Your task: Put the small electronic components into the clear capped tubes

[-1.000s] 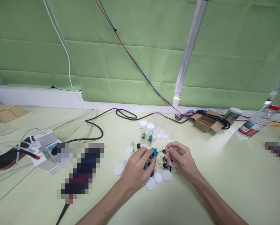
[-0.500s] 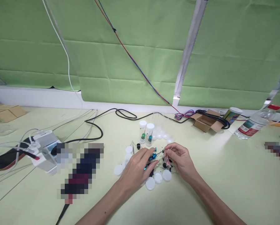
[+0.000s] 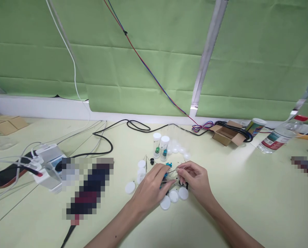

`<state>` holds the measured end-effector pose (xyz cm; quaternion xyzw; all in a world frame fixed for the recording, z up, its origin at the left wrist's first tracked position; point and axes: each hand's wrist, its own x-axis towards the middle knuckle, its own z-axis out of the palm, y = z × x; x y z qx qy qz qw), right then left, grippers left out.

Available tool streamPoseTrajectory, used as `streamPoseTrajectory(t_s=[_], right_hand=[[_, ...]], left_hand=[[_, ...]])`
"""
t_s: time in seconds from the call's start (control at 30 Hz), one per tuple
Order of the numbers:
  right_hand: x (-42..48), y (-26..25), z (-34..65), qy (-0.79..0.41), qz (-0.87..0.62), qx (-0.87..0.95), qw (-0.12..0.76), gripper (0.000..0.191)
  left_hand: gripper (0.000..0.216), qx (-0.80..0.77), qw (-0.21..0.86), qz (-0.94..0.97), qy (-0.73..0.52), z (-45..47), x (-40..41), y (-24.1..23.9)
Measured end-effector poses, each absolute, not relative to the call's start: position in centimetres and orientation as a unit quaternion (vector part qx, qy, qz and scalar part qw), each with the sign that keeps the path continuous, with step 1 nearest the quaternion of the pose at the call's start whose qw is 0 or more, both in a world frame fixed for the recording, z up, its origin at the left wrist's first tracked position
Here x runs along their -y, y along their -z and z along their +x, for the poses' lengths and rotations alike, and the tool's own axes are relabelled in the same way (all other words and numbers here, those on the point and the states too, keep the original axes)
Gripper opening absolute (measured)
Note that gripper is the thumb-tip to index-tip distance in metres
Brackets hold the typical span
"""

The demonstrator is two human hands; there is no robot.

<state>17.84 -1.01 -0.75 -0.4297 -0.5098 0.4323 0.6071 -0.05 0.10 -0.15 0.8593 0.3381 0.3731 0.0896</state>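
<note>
My left hand (image 3: 152, 184) is curled over a small pile, its fingers closed round a small blue piece (image 3: 165, 175) with a thin metal shaft. The right hand (image 3: 195, 175) pinches a thin metal wire-like piece (image 3: 182, 168) close to the left fingertips; the exact kind is too small to tell. Another blue piece (image 3: 168, 164) lies just beyond the left fingers. Black pieces (image 3: 183, 184) lie beneath the right hand, partly hidden. White round caps (image 3: 165, 202) are spread round the hands. Two clear capped tubes stand behind, one with a green piece (image 3: 157, 150), one with a blue piece (image 3: 165, 152).
Clear empty tubes (image 3: 178, 137) lie behind the right hand. A small black piece (image 3: 152, 161) sits left of the standing tubes. A power strip (image 3: 50, 158) with cables is at left. An open cardboard box (image 3: 226, 134) and a water bottle (image 3: 277, 137) stand at back right.
My right hand has shifted slightly left and down, bringing its fingertips nearer to the left hand. The left hand has stayed nearly in place, its fingers a little more curled.
</note>
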Motion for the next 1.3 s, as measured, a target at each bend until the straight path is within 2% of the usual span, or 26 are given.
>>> streamPoseTrajectory(t_s=[0.27, 0.9, 1.3], right_hand=[[1.43, 1.11, 17.52, -0.387, -0.438, 0.532, 0.612, 0.014], [1.74, 1.0, 17.49, -0.386, -0.416, 0.562, 0.602, 0.01], [1.6, 1.53, 17.71, -0.315, -0.418, 0.61, 0.595, 0.009]], left_hand=[[0.033, -0.325, 0.078, 0.875, -0.35, 0.07, 0.16, 0.15], [0.03, -0.325, 0.077, 0.869, -0.365, 0.18, 0.23, 0.13], [0.029, -0.319, 0.074, 0.872, -0.363, 0.19, 0.29, 0.28]])
